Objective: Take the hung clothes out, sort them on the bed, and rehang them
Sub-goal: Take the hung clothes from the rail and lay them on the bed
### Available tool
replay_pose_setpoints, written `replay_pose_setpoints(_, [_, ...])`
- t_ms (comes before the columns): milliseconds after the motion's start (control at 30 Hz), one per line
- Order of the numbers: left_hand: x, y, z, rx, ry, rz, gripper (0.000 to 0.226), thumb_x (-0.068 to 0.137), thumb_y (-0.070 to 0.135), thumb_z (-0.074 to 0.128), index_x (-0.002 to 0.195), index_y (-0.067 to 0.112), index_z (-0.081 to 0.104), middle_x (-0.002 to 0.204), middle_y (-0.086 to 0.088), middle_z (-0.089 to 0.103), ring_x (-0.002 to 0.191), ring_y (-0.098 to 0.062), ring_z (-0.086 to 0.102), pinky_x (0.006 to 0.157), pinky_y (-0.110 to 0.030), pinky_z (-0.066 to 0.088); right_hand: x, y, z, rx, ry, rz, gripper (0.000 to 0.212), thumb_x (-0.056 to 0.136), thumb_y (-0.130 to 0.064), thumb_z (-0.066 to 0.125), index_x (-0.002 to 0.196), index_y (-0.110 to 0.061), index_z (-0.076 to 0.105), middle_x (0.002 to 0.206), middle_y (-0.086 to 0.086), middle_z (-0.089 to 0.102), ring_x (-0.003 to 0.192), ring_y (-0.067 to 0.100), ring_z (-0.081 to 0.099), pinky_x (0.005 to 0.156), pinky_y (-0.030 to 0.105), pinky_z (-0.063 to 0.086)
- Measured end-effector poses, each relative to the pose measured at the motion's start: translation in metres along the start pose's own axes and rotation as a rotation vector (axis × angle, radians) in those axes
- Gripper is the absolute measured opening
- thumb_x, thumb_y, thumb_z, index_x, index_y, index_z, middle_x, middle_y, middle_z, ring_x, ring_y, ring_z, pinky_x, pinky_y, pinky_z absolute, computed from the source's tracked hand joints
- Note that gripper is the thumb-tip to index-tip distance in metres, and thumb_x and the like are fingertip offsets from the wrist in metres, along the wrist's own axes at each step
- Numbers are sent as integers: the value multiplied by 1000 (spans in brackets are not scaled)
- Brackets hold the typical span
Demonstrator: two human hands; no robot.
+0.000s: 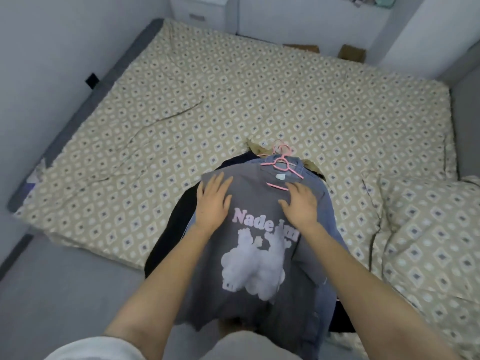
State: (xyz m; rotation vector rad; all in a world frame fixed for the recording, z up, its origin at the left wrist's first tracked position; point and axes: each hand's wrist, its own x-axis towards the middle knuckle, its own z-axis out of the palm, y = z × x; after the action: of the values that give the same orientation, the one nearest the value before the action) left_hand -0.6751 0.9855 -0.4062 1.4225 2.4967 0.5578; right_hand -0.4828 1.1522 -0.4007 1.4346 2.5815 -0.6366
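A beige bed sheet [233,100], printed all over with white diamonds that frame small grey-blue squares, fills the centre of the frame, and the quilt [428,229] at right carries the same pattern. At lower centre, a charcoal-grey T-shirt [255,201] bears pale pink lettering [246,216] above a lilac-white, cloud-like print [249,266]. Pink hangers [281,162] show at its neck. A faded blue denim garment [327,203] edges it on the right, a black garment [179,229] on the left, and a tan garment [253,149] peeks out above. A grey bed frame [135,50] runs along the left edge, a white cabinet [200,9] stands at top, and brown cardboard boxes [352,53] sit at upper right.
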Motion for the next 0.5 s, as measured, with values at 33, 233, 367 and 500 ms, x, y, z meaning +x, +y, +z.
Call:
replay_pose_setpoints(33, [-20, 1, -8, 14, 21, -32, 49, 101, 23, 50, 149, 22, 41, 159, -5, 33, 148, -26, 26, 121, -52, 14, -11, -8, -2, -14, 0, -49, 61, 94, -39, 59, 148, -17, 38, 152, 11, 38, 141, 31, 31, 114, 47, 28])
replay_pose_setpoints(233, [-147, 3, -56, 41, 163, -250, 52, 104, 29, 45, 154, 21, 31, 162, -6, 25, 151, -28, 16, 120, -47, 3, -86, -68, -11, -103, -21, -336, 64, 98, -42, 52, 153, -20, 28, 158, 11, 26, 146, 30, 20, 119, 46, 18])
replay_pose_setpoints(367, [-237, -7, -88, 74, 271, -421, 51, 103, 30, 47, 152, 22, 35, 162, -4, 25, 151, -28, 15, 120, -50, 4, -142, -124, -3, -124, -16, -571, 65, 97, -43, 52, 152, -18, 29, 154, 10, 34, 143, 29, 28, 116, 46, 25])
replay_pose_setpoints(500, [-336, -22, -118, 118, 381, -607, 52, 101, 28, 50, 151, 20, 38, 159, -7, 31, 150, -30, 20, 119, -52, 6, -210, -185, 22, -166, -83, -783, 64, 98, -44, 51, 152, -18, 29, 153, 9, 36, 143, 30, 29, 115, 47, 26])
